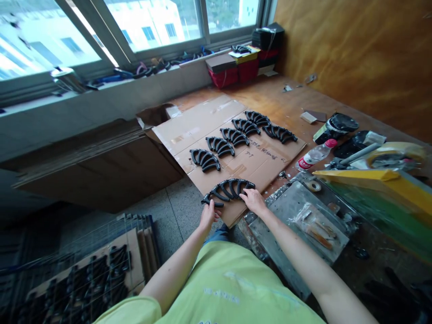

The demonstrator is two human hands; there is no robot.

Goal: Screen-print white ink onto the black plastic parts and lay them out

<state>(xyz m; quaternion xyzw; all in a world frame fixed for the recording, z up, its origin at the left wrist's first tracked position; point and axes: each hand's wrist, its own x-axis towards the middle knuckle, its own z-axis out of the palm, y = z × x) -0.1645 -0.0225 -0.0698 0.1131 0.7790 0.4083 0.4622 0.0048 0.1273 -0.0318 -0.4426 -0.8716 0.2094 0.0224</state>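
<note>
While both hands reach over the near end of a cardboard sheet (259, 166), the near row of black curved parts (231, 189) lies between them, fanned out just behind the sheet's near corner. The left hand (209, 216) is partly open, its fingers loosely bent and its thumb at the row's left end. The right hand (254, 201) is half curled, its fingertips at the row's right end. Whether either one grips a part cannot be told.

Five fanned bunches (220, 146) of similar black parts run diagonally across the sheet from its near-left edge towards its far-right edge, and a separate bunch (279, 133) rests by its right corner. Handwriting marks the cardboard beside them. Right of the sheet, a bottle (314, 156) with a pink cap lies tilted near a dark tub (335, 127) on the worktop (270, 92); a tape roll (313, 186) sits nearer the person.
</note>
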